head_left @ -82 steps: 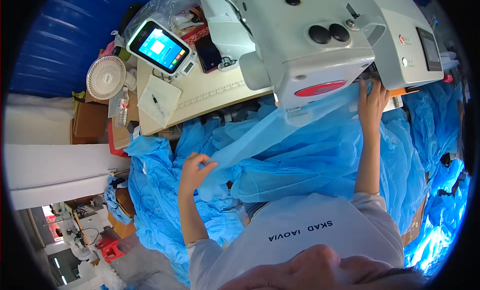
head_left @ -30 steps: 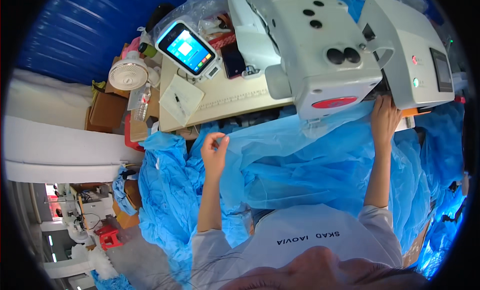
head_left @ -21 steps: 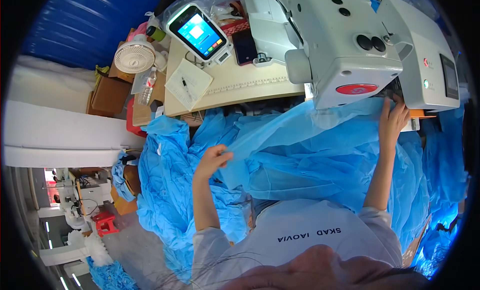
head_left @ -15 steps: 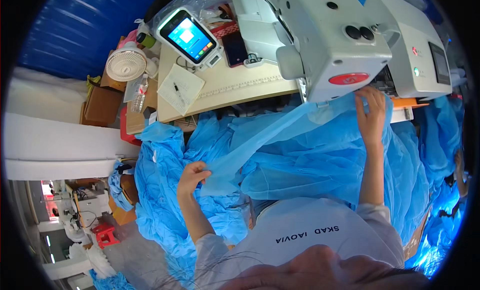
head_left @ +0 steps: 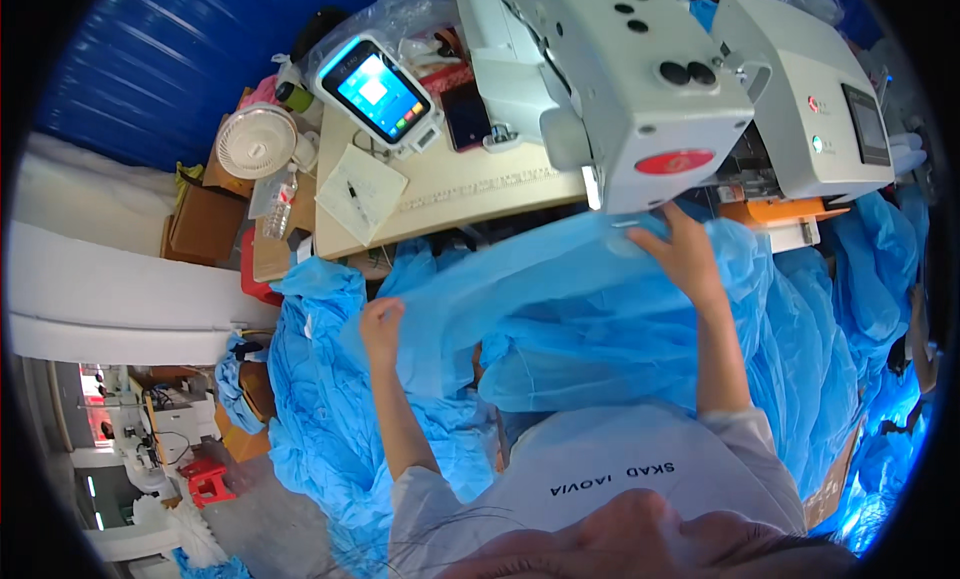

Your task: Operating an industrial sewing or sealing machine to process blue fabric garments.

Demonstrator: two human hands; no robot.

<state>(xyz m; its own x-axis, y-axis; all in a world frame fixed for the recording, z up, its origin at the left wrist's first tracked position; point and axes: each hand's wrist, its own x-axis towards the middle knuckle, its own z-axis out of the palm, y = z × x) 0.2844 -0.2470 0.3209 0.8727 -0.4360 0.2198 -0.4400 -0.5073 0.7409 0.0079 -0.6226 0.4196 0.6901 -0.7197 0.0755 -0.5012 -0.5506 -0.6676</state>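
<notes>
A thin, sheer sheet of light blue fabric [head_left: 530, 269] stretches between my two hands, its upper edge running under the head of a white sewing machine [head_left: 650, 109]. At the left end, my left hand [head_left: 380, 329] is closed on the fabric with curled fingers. My right hand [head_left: 688, 264] grips the upper edge just below the machine head, thumb toward the left; its fingertips are partly hidden by the head. Below my hands, more blue fabric hangs in loose folds over my lap. The needle area is hidden.
A pale worktable [head_left: 480, 187] with a printed ruler holds a touchscreen panel [head_left: 378, 94], a phone [head_left: 467, 116] and a notepad with a pen [head_left: 360, 194]. Left of it are a small fan [head_left: 257, 141] and a plastic bottle [head_left: 280, 207]. A white control box [head_left: 815, 99] stands right.
My right hand has moved left and slightly down, closer to the machine head. My left hand has risen a little, and the fabric between them has spread wider.
</notes>
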